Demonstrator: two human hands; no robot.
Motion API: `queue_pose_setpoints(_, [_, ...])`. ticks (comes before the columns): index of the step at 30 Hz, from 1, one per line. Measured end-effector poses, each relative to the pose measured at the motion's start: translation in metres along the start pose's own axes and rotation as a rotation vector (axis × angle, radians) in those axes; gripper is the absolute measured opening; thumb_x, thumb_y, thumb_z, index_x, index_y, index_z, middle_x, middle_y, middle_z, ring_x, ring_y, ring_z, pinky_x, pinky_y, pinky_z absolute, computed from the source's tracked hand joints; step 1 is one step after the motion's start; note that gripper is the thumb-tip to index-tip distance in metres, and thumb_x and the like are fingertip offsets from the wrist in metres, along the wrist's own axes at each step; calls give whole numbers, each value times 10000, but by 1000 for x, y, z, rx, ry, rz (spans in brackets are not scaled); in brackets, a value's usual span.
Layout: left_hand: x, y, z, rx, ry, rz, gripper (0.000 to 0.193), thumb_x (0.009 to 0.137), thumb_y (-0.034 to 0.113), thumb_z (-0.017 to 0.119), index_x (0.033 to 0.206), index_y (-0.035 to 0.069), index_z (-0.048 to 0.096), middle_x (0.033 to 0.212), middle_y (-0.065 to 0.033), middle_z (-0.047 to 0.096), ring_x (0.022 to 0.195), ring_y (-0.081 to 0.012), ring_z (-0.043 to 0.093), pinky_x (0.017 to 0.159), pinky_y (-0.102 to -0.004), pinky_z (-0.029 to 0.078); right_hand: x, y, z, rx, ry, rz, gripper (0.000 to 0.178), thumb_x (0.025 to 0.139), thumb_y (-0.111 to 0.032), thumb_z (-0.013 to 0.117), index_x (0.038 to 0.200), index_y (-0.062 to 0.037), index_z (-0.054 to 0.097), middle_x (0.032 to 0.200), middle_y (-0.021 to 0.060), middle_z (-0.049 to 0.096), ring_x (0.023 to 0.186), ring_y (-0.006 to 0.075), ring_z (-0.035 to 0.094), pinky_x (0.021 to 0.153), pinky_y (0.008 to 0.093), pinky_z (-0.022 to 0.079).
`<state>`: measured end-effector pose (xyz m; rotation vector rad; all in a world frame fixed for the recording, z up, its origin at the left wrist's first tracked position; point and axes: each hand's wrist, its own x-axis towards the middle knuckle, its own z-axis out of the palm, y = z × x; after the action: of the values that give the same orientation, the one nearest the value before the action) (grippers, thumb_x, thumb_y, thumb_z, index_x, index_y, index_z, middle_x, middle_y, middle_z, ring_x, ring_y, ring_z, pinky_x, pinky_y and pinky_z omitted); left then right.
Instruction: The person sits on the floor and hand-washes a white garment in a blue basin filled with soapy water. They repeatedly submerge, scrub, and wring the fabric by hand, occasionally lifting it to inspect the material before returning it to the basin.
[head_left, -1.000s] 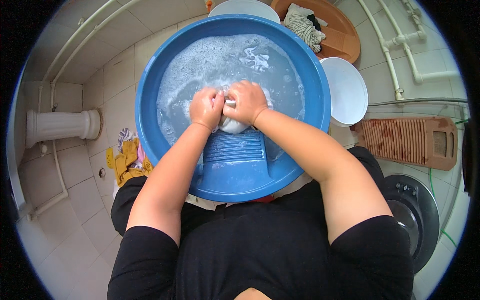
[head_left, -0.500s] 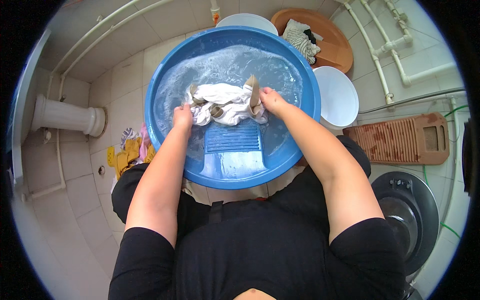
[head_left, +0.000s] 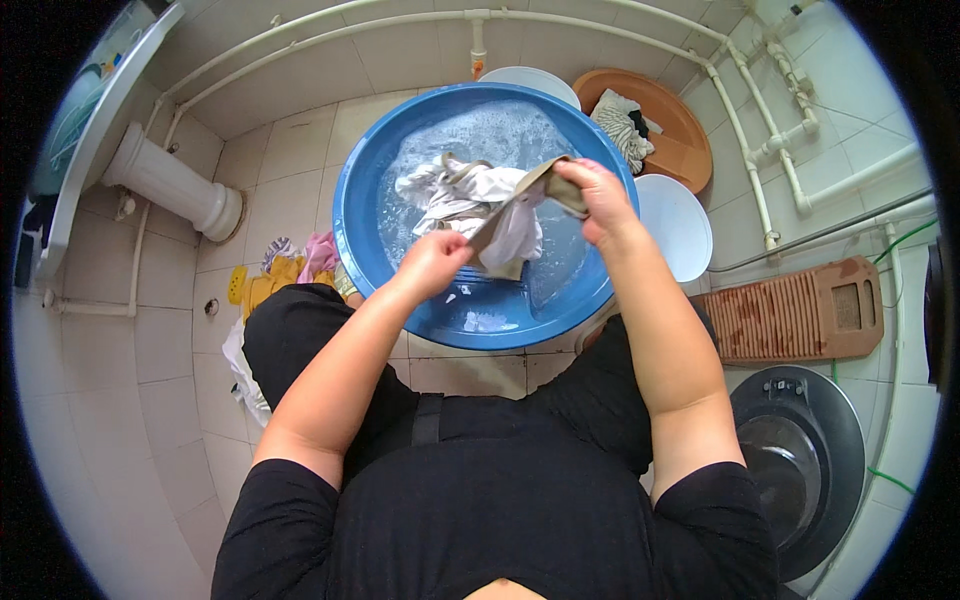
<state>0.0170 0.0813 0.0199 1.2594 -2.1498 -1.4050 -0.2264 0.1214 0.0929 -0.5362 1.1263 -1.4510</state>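
A wet white garment with khaki trim (head_left: pixel 515 232) is lifted over a big blue basin (head_left: pixel 358 190) of sudsy water. My right hand (head_left: pixel 602 202) grips the khaki band at its far right end, held higher than the rest. With closed fingers, my left hand (head_left: pixel 436 262) pinches the lower left end of the same band, so the strip slants between both hands. The bunched white part (head_left: pixel 440 190) lies in the water behind. Below the cloth, the basin's built-in ribbed slope (head_left: pixel 485 318) shows only in part.
Right of the basin are a white tub (head_left: pixel 675 228), a brown tub (head_left: pixel 690 125) holding striped cloth, a brown washboard (head_left: pixel 775 312) and a dark round basin (head_left: pixel 840 480). Yellow and pink clothes (head_left: pixel 275 290) lie on the left floor near a white pedestal (head_left: pixel 180 190). Pipes line the walls.
My right hand has raised the khaki band up and to the right. My left hand has moved right and nearer, stretching the band diagonally. The view has shifted slightly.
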Motion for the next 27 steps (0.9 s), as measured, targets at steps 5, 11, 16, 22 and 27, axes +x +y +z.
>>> queue_pose_setpoints(5, [-3, 25, -33, -921, 98, 50, 189, 895, 231, 462, 952, 62, 525, 889, -10, 564, 788, -109, 531, 711, -254, 431, -13, -41, -6, 67, -138, -162, 91, 788, -62, 543, 848, -19, 597, 804, 71, 623, 693, 139, 593, 644, 263, 483])
queue_pose_setpoints(11, [-4, 49, -53, -1584, -322, 45, 547, 893, 462, 349, 1204, 24, 452, 1215, -151, 488, 1068, -291, 505, 926, -399, 386, -11, -55, -10, 88, -300, 148, 156, 813, -142, 559, 901, -16, 590, 849, 89, 627, 733, 152, 608, 687, 281, 499])
queue_pose_setpoints(16, [22, 32, -14, -1639, 108, -308, 586, 745, 440, 607, 1159, 42, 487, 1157, -119, 527, 1081, -279, 482, 973, -440, 325, 48, 15, -35, -259, 234, 211, 303, 736, -225, 656, 963, -44, 571, 935, 129, 609, 822, 243, 595, 727, 374, 482])
queue_pose_setpoints(22, [52, -6, 30, -1322, 259, -370, 284, 870, 190, 462, 1096, 26, 510, 1112, -112, 540, 1000, -241, 526, 884, -365, 413, 80, 137, -100, -1141, 365, 269, 482, 678, -300, 684, 1009, 28, 562, 996, 214, 592, 924, 310, 584, 772, 362, 465])
queue_pose_setpoints(27, [48, 6, 31, -1387, 110, -259, 363, 915, 234, 367, 1211, 35, 435, 1169, -118, 504, 1046, -229, 502, 917, -356, 389, 72, 109, -65, -1611, 279, 397, 412, 704, -340, 592, 1015, -71, 613, 1034, 159, 595, 982, 307, 563, 810, 361, 451])
